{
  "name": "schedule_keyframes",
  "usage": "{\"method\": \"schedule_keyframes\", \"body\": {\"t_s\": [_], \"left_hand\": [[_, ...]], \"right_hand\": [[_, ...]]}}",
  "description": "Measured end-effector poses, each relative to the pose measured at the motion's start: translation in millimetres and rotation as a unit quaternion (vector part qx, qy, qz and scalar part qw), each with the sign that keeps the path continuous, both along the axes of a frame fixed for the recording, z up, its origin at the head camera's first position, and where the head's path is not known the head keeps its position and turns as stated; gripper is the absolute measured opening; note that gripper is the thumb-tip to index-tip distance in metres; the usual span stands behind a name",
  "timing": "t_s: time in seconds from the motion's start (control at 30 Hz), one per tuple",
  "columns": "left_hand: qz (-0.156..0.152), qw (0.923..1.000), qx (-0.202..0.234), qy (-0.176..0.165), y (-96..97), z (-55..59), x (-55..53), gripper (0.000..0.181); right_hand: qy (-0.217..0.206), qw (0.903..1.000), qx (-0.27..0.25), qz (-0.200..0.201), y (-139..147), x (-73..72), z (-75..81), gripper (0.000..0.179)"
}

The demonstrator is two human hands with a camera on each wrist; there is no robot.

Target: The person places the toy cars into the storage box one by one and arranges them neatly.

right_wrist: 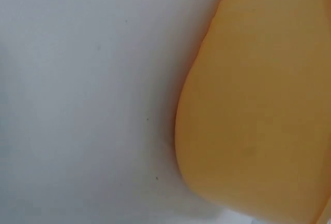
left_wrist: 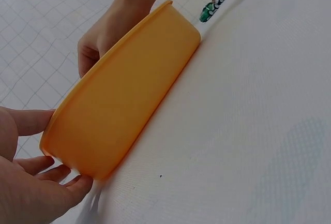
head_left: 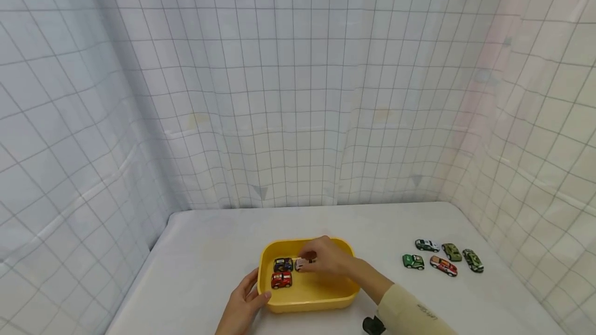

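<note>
A yellow plastic tub (head_left: 309, 307) stands on the white-covered table. My left hand (head_left: 242, 301) grips its left end; the left wrist view shows the thumb at the rim and the fingers against the outer wall (left_wrist: 119, 94). Inside the tub, my right hand (head_left: 326, 257) pinches a small white toy car (head_left: 300, 263), partly covered by the fingers. Left of that car is a dark blue toy car (head_left: 283, 264), with a red toy car (head_left: 281, 280) in front of it. The right wrist view shows only the tub's outer side (right_wrist: 253, 105) and the table.
Several toy cars stand on the table at the right, among them a green one (head_left: 413, 261), a red-and-orange one (head_left: 444, 265) and a camouflage one (head_left: 473, 260). A dark object (head_left: 373, 325) lies by the right sleeve (head_left: 410, 311). Gridded white curtains (head_left: 298, 92) surround the table.
</note>
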State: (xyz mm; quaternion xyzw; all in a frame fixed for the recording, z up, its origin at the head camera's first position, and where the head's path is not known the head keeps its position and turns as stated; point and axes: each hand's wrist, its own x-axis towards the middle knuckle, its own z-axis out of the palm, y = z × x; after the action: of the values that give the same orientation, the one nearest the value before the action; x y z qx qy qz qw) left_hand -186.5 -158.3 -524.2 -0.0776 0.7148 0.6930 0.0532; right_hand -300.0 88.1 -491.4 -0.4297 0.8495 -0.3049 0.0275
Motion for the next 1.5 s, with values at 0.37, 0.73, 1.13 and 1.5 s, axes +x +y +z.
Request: {"method": "schedule_keyframes", "body": {"t_s": [0.37,0.73,1.13,1.5], "left_hand": [[0.011,0.9998,0.012,-0.006,2.4,1.0,0.4,0.083],[0.012,0.9998,0.017,-0.005,3.7,2.5,0.8,0.082],[0.012,0.9997,0.02,-0.005,4.0,1.7,0.8,0.082],[0.012,0.9996,0.025,-0.003,3.9,0.8,0.9,0.082]], "right_hand": [[0.0,0.9986,-0.015,-0.051,29.8,-4.5,4.0,0.024],[0.025,0.9958,-0.035,-0.081,69.5,-10.2,0.5,0.029],[0.026,0.9942,-0.036,-0.098,92.4,-6.9,9.0,0.028],[0.038,0.9922,-0.031,-0.115,119.5,-6.6,13.3,0.027]]}}
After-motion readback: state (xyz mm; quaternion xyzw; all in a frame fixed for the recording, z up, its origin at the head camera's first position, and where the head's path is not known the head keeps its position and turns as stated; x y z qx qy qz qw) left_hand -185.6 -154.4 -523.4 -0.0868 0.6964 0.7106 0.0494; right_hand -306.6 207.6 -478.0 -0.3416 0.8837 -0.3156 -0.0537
